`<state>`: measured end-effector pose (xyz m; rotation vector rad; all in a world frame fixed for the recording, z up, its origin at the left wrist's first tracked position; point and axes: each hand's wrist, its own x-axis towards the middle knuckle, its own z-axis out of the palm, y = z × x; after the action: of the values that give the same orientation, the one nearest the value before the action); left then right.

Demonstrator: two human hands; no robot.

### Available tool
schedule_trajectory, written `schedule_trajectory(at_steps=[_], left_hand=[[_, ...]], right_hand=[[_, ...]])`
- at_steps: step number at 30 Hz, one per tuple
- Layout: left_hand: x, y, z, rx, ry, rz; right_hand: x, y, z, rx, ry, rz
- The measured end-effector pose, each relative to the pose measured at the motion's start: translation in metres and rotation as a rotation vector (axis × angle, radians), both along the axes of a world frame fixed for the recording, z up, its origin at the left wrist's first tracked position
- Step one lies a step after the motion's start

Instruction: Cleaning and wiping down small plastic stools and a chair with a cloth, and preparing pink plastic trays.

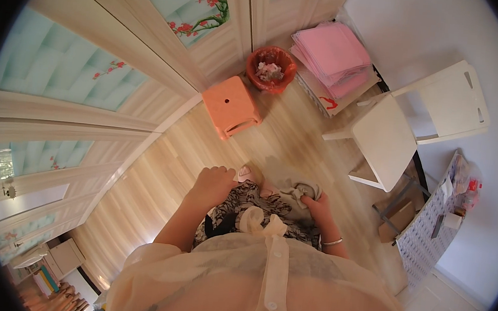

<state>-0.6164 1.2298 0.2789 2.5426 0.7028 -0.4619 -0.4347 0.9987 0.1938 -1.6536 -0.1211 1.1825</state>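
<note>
Grey cloth [303,192] hangs bunched from the right hand [317,209], its fingers clamped on it, so I judge the gripping done and the spreading not, though I can't tell whether the left hand [213,185], fingers curled, holds anything.

The pale wood-grain plank floor [144,199] carries an orange plastic stool [233,108], a round red-orange bin [270,87] just beside it, and a white square-seated chair [383,140] farther right
</note>
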Motion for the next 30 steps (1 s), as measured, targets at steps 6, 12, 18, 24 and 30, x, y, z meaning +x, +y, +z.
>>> schedule_trajectory(at_steps=[6, 12, 18, 24, 30], left_hand=[[0.014, -0.013, -0.019, -0.12, 0.086, -0.184], [0.027, -0.019, -0.053, -0.424, 0.245, -0.12], [0.015, -0.01, -0.128, -0.881, -0.246, 0.174], [0.031, 0.028, -0.112, -0.797, -0.232, 0.045], [0.044, 0.124, -0.133, -1.187, 0.253, 0.128]], right_hand=[[0.002, 0.014, 0.008, 0.046, -0.036, -0.068], [0.016, 0.044, 0.026, 0.136, -0.057, 0.202], [0.004, 0.103, 0.052, 0.301, 0.215, 0.381], [-0.016, 0.135, -0.009, 0.375, -0.051, 0.204], [-0.078, 0.184, -0.053, 0.275, 0.22, -0.209]])
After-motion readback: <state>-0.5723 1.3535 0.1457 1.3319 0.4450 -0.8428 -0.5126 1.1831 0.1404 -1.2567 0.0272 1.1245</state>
